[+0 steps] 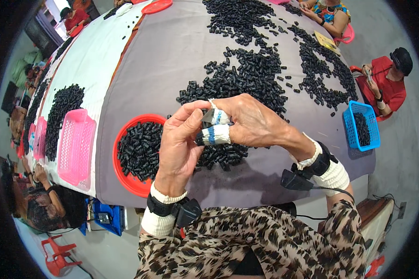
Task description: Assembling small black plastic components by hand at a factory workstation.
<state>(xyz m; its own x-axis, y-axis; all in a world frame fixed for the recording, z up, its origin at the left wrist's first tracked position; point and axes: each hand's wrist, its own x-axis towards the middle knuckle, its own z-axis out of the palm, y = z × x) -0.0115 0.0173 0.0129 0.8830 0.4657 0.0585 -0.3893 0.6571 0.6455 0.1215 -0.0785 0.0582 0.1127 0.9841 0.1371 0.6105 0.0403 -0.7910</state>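
Note:
My left hand [177, 144] and my right hand [258, 122] meet over the middle of the table. Between them is a small dark piece [206, 118], mostly hidden by the fingers; its exact kind cannot be made out. The left thumb and forefinger pinch at it, while the right fingers curl around it from the other side. White cloth sleeves with blue marks [216, 135] cover some right fingers. Behind and below my hands spreads a heap of small black ribbed cylindrical parts [246, 79]. Beside my left hand stands a round red tray [118, 162] filled with similar parts.
A grey cloth [144, 69] covers the table. The blue basket [375, 128] at the right edge holds black parts. Pink baskets [74, 146] stand on the white-covered table at left. Several people sit around, one in a red shirt [391, 88] at right. Cables hang from my wrist straps.

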